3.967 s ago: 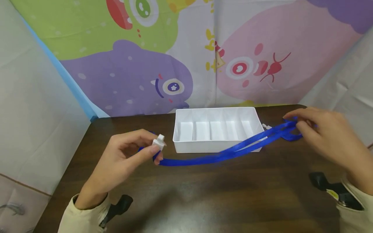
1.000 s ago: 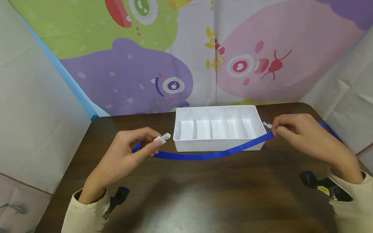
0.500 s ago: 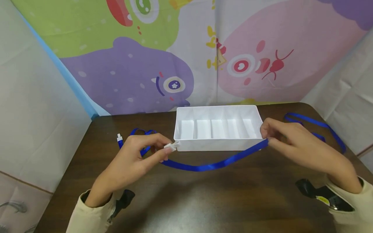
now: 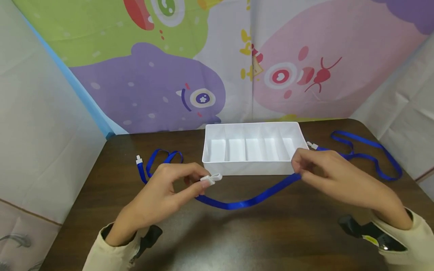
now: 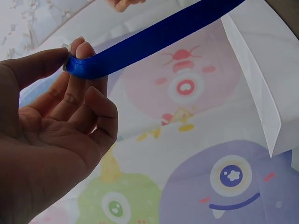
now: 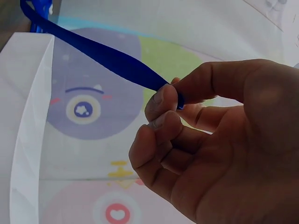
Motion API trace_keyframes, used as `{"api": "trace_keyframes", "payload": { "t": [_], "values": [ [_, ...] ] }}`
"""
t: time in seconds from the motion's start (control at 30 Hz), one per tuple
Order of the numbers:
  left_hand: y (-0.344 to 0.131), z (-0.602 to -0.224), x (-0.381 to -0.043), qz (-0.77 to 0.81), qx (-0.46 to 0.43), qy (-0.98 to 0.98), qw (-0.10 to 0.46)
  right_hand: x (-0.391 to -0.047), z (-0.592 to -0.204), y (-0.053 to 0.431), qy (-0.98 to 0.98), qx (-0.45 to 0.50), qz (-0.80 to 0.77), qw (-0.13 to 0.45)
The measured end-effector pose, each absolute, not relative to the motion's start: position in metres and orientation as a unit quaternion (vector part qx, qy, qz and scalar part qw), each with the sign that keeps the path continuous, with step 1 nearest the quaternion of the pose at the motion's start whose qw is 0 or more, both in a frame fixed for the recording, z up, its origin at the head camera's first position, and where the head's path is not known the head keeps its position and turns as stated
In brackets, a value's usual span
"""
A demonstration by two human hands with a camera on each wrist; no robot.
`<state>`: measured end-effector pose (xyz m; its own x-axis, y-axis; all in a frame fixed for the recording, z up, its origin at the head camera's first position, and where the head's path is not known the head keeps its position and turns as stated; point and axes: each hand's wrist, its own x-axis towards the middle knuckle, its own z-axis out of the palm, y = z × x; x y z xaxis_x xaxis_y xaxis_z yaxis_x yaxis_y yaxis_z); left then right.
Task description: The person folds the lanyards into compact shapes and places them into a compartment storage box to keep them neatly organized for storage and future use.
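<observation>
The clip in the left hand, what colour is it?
White; the clip in the left hand shows best in the head view.

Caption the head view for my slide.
A blue lanyard sags between left grip and right grip before a white divided tray.

Blue lanyard (image 4: 237, 205) near white tray (image 4: 251, 168)

1. white divided box (image 4: 247, 168) stands near the far edge of the surface (image 4: 257, 241).
2. blue lanyard (image 4: 371, 142) lies near the far right corner.
3. second lanyard (image 4: 141, 173) lies toward the left edge.
4. cartoon backdrop (image 4: 234, 75) hangs behind.
</observation>
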<state>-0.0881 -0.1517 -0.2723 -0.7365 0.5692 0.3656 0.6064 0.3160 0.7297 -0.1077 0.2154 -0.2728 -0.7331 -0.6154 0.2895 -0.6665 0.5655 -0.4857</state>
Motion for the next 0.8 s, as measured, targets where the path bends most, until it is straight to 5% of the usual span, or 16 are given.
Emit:
{"api": "trace_keyframes", "payload": {
  "t": [0.8],
  "values": [
    [-0.13,-0.289,-0.085,-0.477,-0.412,-0.776,0.023,-0.095,-0.281,0.189,-0.855,0.399,0.331,-0.001]
  ]
}}
